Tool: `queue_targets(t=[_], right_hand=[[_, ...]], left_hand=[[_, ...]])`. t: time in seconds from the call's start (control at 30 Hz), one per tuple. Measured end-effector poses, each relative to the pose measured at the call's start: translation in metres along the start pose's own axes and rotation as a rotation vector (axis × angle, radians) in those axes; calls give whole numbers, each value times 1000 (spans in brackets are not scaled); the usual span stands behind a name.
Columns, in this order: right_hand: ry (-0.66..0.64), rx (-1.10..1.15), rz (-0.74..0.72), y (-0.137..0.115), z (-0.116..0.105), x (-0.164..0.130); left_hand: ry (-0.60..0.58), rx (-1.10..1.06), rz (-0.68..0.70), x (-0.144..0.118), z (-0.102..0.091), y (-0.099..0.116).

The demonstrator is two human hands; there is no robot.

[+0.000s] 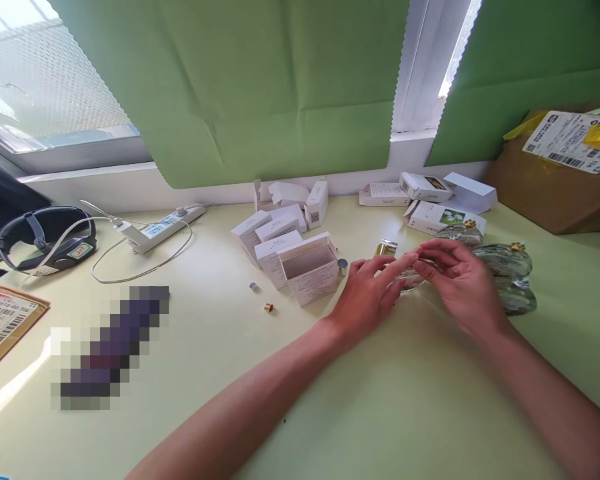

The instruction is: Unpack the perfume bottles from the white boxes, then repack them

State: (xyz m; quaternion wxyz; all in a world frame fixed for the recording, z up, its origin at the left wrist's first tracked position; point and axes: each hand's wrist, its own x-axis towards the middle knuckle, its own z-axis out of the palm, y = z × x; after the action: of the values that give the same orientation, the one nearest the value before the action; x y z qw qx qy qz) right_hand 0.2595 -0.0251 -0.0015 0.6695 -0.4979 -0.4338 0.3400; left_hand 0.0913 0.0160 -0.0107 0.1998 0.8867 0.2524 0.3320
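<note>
A small packing workroom is suggested: white product boxes (pixel 280 240), glass bottles (pixel 505 267) and a labelled shipping carton (pixel 555 173) are spread over a table (pixel 405 400) by a window.

I make out barcodes only, on the far-right carton's shipping label (pixel 570 141), no wording legible anywhere

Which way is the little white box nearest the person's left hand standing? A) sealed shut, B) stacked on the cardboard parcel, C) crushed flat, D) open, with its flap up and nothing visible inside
D: the open white box shows an empty interior with its flap raised, on the table just left of the left hand.
</note>
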Motion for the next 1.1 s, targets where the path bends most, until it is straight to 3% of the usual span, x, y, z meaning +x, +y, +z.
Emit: queue_targets(t=[0.9, 1.1], right_hand=[[-23, 32, 33, 5, -2, 2], [-79, 31, 82, 5, -8, 3]], left_hand=[[6, 93, 5, 1, 1, 0], [-20, 106, 4, 1, -3, 2]])
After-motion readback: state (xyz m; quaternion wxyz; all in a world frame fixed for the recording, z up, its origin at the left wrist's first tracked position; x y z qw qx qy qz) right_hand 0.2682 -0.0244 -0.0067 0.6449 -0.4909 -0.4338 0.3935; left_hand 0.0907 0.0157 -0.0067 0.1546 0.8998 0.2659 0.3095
